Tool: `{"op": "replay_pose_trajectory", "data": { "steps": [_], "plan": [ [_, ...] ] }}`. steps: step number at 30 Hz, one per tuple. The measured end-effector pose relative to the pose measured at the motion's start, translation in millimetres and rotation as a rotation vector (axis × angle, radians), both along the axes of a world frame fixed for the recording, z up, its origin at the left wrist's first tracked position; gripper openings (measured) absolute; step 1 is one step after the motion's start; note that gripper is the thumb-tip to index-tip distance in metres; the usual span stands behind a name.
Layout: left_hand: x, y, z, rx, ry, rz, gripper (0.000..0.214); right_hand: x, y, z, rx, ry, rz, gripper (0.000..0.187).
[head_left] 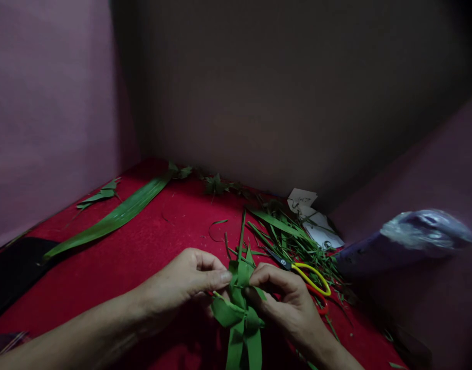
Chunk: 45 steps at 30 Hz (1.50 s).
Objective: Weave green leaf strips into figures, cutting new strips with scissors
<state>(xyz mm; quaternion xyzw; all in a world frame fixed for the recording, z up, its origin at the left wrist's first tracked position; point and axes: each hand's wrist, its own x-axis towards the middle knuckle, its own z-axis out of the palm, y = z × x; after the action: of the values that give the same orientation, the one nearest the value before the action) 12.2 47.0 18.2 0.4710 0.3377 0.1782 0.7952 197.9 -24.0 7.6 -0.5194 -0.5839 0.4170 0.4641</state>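
Note:
A folded piece of green leaf strips point(240, 308) hangs between both hands just above the red cloth point(155, 241). My left hand point(189, 282) pinches its upper part from the left with thumb and fingers. From the right, my right hand point(286, 300) pinches the same folded top. Two strip ends trail down toward the bottom edge of the view.
Yellow-handled scissors point(303, 272) lie just right of my right hand on a heap of leaf trimmings point(293, 239). A long green leaf point(112, 218) lies at the left. White paper scraps point(315, 218) sit by the back wall. A purple, plastic-wrapped object point(405, 241) is at right.

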Motion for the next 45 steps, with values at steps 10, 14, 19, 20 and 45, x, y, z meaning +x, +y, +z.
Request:
{"op": "replay_pose_trajectory", "data": {
  "steps": [10,14,19,20,45],
  "plan": [
    [2.1,-1.1,1.9,-0.004,0.048,0.041,0.016,3.1,-1.1,-3.6,0.019,-0.020,0.002,0.014],
    [2.7,0.0,3.6,0.024,0.098,0.030,0.016,4.0,-0.2,-2.0,0.045,-0.063,-0.004,0.014],
    [2.0,-0.2,3.8,0.084,0.131,0.017,0.015,1.9,-0.2,2.7,0.086,-0.090,-0.012,0.014],
    [2.1,-0.3,3.6,0.089,0.133,0.017,0.016,1.4,-0.4,3.2,0.090,-0.089,-0.012,0.014],
    [2.0,-1.9,-3.6,0.044,0.113,0.027,0.017,-2.7,-3.0,0.7,0.029,-0.082,-0.016,0.014]
  ]
}}
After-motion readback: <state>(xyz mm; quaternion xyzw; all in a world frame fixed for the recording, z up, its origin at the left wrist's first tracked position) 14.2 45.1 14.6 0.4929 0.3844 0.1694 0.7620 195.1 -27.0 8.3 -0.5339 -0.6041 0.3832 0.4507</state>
